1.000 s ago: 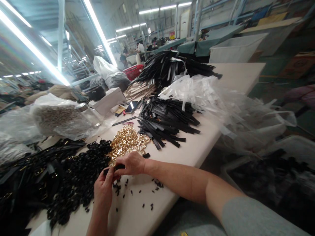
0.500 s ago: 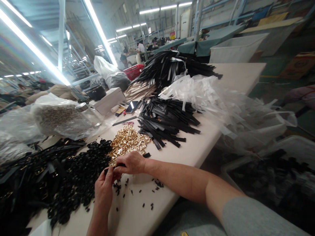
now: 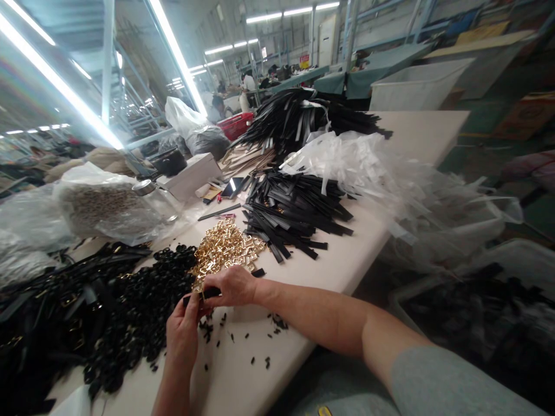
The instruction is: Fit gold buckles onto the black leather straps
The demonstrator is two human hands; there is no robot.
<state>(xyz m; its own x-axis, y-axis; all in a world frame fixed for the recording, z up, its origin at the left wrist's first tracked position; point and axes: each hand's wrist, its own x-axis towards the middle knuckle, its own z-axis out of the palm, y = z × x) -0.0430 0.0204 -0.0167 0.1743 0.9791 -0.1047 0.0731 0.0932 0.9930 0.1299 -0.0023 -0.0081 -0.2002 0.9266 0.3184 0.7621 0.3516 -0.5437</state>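
Observation:
My left hand (image 3: 182, 326) is closed on a short black strap (image 3: 212, 293), thumb on top. From the right, my right hand (image 3: 232, 286) pinches the same strap, and one end sticks out beyond its wrist side. A bit of gold metal shows on the strap between the hands; my fingers partly cover it. Just beyond them lies a heap of gold buckles (image 3: 228, 245). A pile of small black loops (image 3: 165, 277) spreads to the left, close to my left hand. Small black scraps (image 3: 208, 329) are scattered on the pale table (image 3: 243, 375) below the hands.
Black straps (image 3: 295, 214) lie behind the buckles, with a larger strap bundle (image 3: 295, 121) farther back. Clear plastic (image 3: 364, 167) hangs over the right edge. Finished-looking buckled straps (image 3: 56, 306), a glass jar (image 3: 158, 199), a phone (image 3: 233, 188) and a white box (image 3: 193, 176) stand leftward.
Both hands stay nearly in place on the strap. Slightly more of the strap and its gold metal shows between the fingers now.

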